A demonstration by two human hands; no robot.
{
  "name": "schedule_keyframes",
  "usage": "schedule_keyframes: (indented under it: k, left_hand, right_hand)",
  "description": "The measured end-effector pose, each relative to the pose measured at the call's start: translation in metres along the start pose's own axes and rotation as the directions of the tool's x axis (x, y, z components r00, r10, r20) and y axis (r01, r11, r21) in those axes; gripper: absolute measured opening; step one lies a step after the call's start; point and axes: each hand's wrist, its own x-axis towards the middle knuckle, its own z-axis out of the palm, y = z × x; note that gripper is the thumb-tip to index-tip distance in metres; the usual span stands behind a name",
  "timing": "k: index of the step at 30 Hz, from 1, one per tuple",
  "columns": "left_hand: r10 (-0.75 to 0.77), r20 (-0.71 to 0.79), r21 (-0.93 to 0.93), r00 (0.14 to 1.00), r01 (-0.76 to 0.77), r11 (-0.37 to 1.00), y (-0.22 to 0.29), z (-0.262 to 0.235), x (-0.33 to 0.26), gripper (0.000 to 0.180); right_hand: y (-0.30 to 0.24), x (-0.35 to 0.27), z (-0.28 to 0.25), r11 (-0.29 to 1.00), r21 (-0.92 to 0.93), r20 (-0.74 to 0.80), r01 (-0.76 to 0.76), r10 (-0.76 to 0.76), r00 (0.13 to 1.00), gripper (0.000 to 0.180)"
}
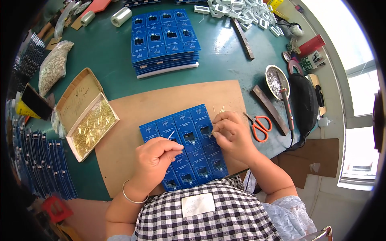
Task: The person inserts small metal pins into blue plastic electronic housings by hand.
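A blue printed circuit board panel (195,154), divided into several units with dark square parts, lies slightly turned in front of me. Over its left half, my left hand (155,158) is closed with thumb and index finger pinched together. A thin whitish sliver (171,135) shows beside its index knuckle; whether the hand holds it I cannot tell. At the panel's right edge, my right hand (233,134) has its fingers curled and fingertips together. Anything in that pinch is too small to name. Just beyond the right hand lie a few thin gold pins (219,108).
A brown sheet (132,104) lies under the panel. Left stands an open box of gold pins (94,124). Stacked blue boards (165,36) are at the back. On the right are orange-handled scissors (260,127), a metal bar (270,110) and a soldering iron (286,104) across a bowl.
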Motion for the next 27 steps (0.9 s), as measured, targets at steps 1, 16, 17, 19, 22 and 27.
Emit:
schedule_keyframes:
  k: [1,16,17,19,22,27]
  left_hand:
    - [0.002,0.004,-0.007,1.0,-0.002,1.0,0.0,0.0,0.0,0.01]
    - [0.001,-0.006,0.073,1.0,-0.001,0.997,-0.001,0.0,0.001,0.013]
    - [0.007,-0.003,0.077,1.0,-0.007,0.997,0.0,0.0,0.001,0.013]
    - [0.014,-0.001,0.08,1.0,-0.013,0.997,0.0,-0.001,0.001,0.013]
    - [0.023,-0.007,0.089,1.0,-0.022,0.996,-0.001,-0.001,0.001,0.013]
    - [0.052,-0.008,0.1,0.999,-0.051,0.994,-0.001,-0.001,0.001,0.014]
  right_hand:
    - [0.001,0.0,0.001,1.0,-0.007,-0.003,-0.005,0.005,1.0,0.006]
    - [-0.003,0.014,-0.002,0.981,-0.184,0.112,0.056,-0.036,0.993,0.01]
    - [-0.003,0.015,-0.002,0.974,-0.205,0.104,0.095,-0.075,0.992,0.009]
    - [-0.004,0.017,-0.003,0.965,-0.227,0.098,0.134,-0.114,0.989,0.008]
    - [-0.005,0.018,-0.004,0.95,-0.271,0.127,0.154,-0.123,0.984,0.008]
    - [-0.005,0.014,-0.002,0.956,-0.264,0.082,0.129,-0.111,0.99,0.008]
